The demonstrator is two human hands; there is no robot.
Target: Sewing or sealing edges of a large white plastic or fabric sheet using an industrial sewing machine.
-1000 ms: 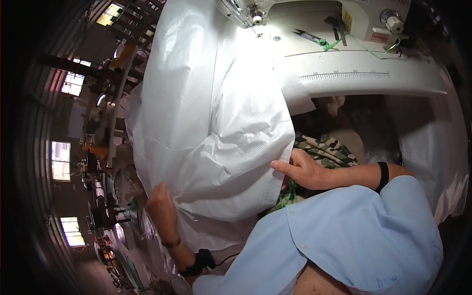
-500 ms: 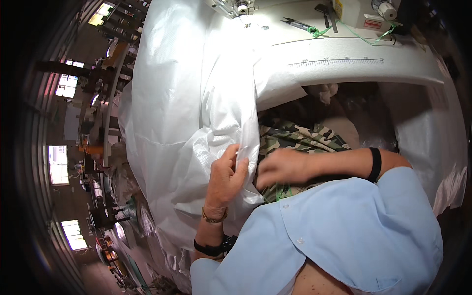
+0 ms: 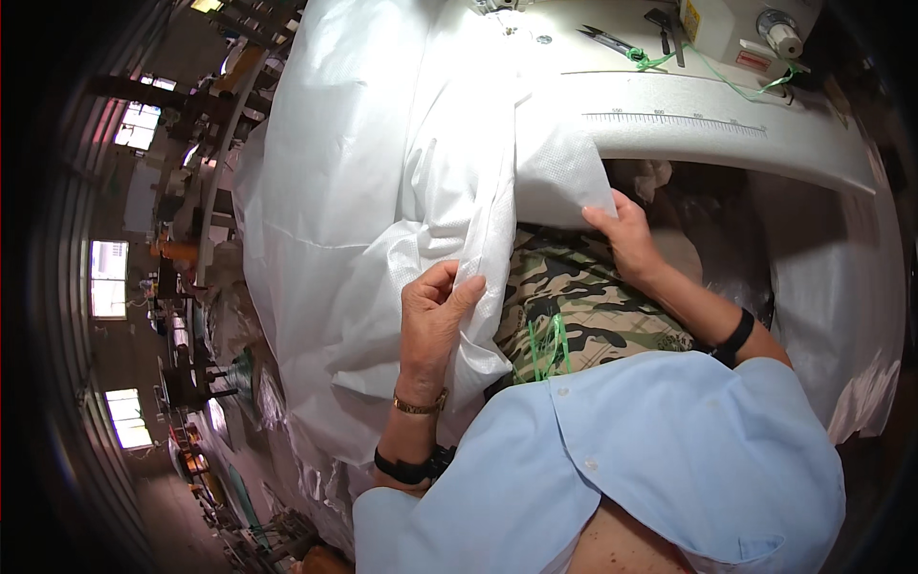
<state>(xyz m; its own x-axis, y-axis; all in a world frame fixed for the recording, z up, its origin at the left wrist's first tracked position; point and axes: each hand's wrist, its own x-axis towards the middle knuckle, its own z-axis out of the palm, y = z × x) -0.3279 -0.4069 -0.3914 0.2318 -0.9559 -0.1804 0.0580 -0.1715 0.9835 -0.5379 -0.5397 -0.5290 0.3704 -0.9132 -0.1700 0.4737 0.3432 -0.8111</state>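
Note:
A large sheet of white woven plastic fabric spreads over the left of the sewing table and hangs down toward my lap. My left hand pinches a gathered fold of it between thumb and fingers. Farther right, my right hand grips the lower corner of a flap of the same fabric at the table's front edge. Above the fabric, under a bright light, the sewing machine's needle area shows only in part at the top edge.
Thread snips with green string lie on the sewing table, beside a small dark tool. The machine body with its knob stands at the far right. Green strands lie on my camouflage trousers. Workshop clutter lines the left.
My right hand has moved up and right from beside the left hand, and now holds the fabric flap's corner. The left hand keeps its pinch. The view has shifted slightly.

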